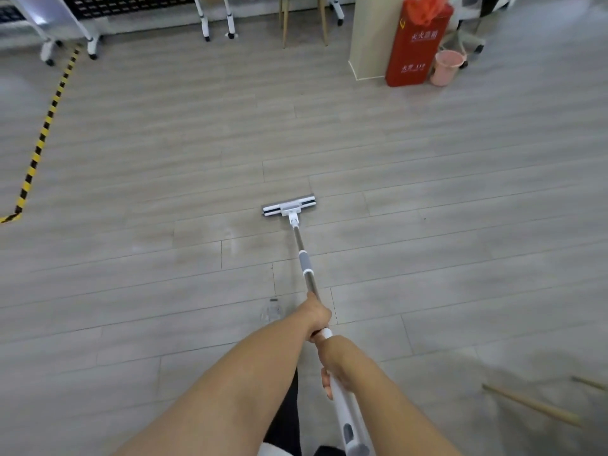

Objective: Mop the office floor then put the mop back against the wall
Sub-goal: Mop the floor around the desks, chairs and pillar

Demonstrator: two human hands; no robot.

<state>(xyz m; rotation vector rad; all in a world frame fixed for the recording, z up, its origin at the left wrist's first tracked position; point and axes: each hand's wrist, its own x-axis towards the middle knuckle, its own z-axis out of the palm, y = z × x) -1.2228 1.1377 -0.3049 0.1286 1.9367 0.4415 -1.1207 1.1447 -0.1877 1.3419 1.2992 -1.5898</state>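
**Operator:** Head view, status report. I see both hands on the flat mop (pixel 306 258). The left hand (pixel 316 315) is closed around the metal shaft, forward of the white grip. The right hand (pixel 336 358) is closed around the white handle section, just behind the left hand.

**Supervisor:** Location of the mop head?

**Operator:** The mop head (pixel 289 205) lies flat on the grey plank floor (pixel 164 143), out in front of the person and well apart from the furniture. I note the shaft runs back from it, tilted toward the camera.

**Supervisor:** Floor condition?

**Operator:** I see a pale, dull patch (pixel 227 240) on the planks, left of the shaft. I cannot tell whether it is moisture or glare.

**Supervisor:** Surroundings?

**Operator:** A red fire extinguisher box (pixel 416 51) stands at upper right, against a beige column (pixel 373 34). A pink bucket (pixel 447 67) sits just beside the box. Yellow-black hazard tape (pixel 42 136) runs along the floor at left. A wooden stick (pixel 529 406) lies at lower right.
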